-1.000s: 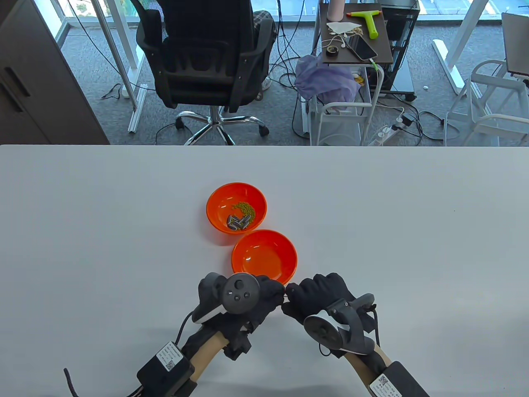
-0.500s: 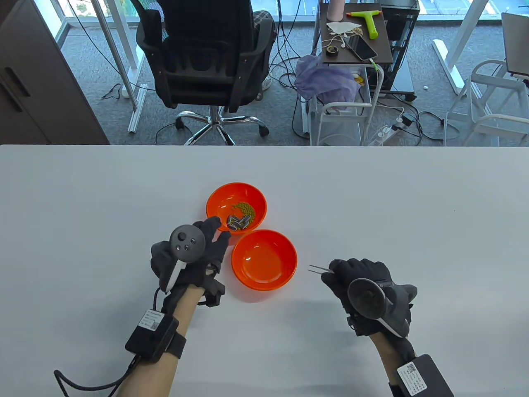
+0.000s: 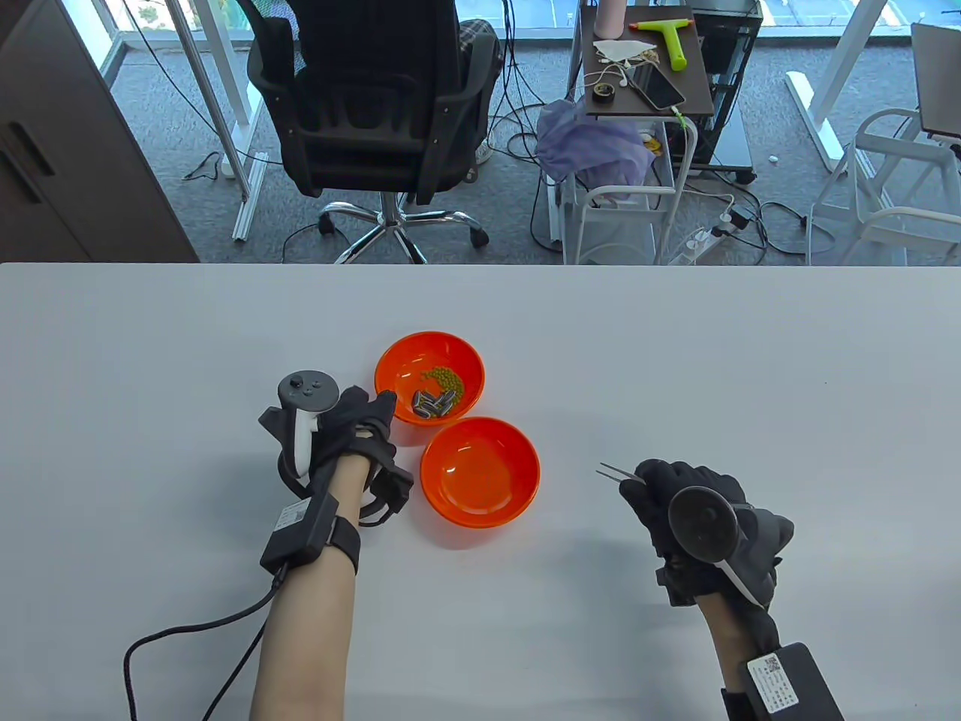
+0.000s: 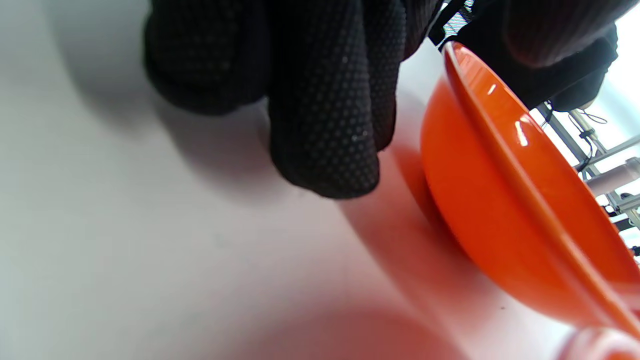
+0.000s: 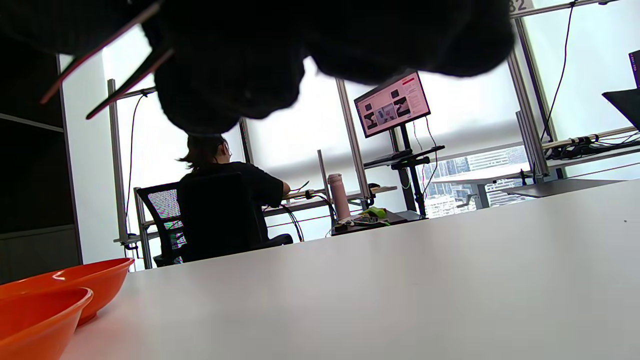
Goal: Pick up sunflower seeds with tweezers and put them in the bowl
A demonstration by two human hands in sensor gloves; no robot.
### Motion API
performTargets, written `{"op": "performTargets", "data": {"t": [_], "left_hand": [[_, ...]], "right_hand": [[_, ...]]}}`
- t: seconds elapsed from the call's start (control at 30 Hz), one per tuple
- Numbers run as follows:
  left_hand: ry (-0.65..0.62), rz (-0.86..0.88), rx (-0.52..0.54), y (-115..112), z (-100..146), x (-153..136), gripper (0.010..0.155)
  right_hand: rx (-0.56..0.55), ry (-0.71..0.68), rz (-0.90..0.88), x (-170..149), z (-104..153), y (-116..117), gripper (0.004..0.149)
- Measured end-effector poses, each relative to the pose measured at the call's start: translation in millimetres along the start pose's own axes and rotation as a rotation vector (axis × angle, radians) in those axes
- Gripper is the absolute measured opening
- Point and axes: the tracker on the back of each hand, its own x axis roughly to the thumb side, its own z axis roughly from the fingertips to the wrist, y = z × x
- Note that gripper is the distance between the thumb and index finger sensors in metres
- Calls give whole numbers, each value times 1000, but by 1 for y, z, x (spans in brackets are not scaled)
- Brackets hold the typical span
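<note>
The far orange bowl [image 3: 396, 359] holds sunflower seeds [image 3: 433, 404] and green beans [image 3: 443, 378]. The near orange bowl [image 3: 480, 472] is empty. My left hand [image 3: 359, 422] sits at the far bowl's left side. Its thumb [image 3: 386, 402] lies on the rim, and in the left wrist view its fingers [image 4: 325, 125] rest on the table beside the bowl's wall [image 4: 500, 215]. My right hand [image 3: 652, 484] grips metal tweezers [image 3: 616, 473] to the right of the near bowl. Their tips point left and stand apart and empty, as the right wrist view [image 5: 100, 65] also shows.
The white table [image 3: 751, 375] spreads wide around the bowls. A cable [image 3: 188, 638] trails from my left wrist over the table's front. An office chair [image 3: 375, 113] and a cart [image 3: 646, 67] stand beyond the far edge.
The hands were together in front of the near bowl. My left hand has moved up to the far bowl's rim. My right hand has moved right with the tweezers.
</note>
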Motion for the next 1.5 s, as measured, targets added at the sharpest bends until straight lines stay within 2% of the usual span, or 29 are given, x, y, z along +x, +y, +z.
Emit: {"op": "performTargets", "data": {"t": [0.3, 0.47, 0.6, 0.73, 0.83, 1.13, 1.3, 1.5], "left_hand": [[139, 63, -49, -2, -16, 8, 61], [138, 52, -82, -10, -23, 6, 55], [153, 98, -64, -12, -25, 5, 50], [140, 99, -25, -4, -24, 4, 49], [113, 84, -38, 6, -22, 6, 48], [-28, 63, -57, 42, 7, 11, 48], [-118, 37, -90, 47, 31, 6, 48], [-236, -14, -82, 44, 70, -6, 46]], "right_hand": [[21, 27, -4, -6, 1, 0, 48], [26, 27, 1, -5, 2, -1, 48], [25, 16, 3, -2, 2, -1, 48], [23, 27, 8, -2, 2, -1, 48], [9, 42, 9, -3, 2, -3, 47], [25, 23, -11, 3, 2, 2, 47], [37, -1, -39, 12, 5, 4, 47], [42, -40, -91, 24, 11, -1, 46]]}}
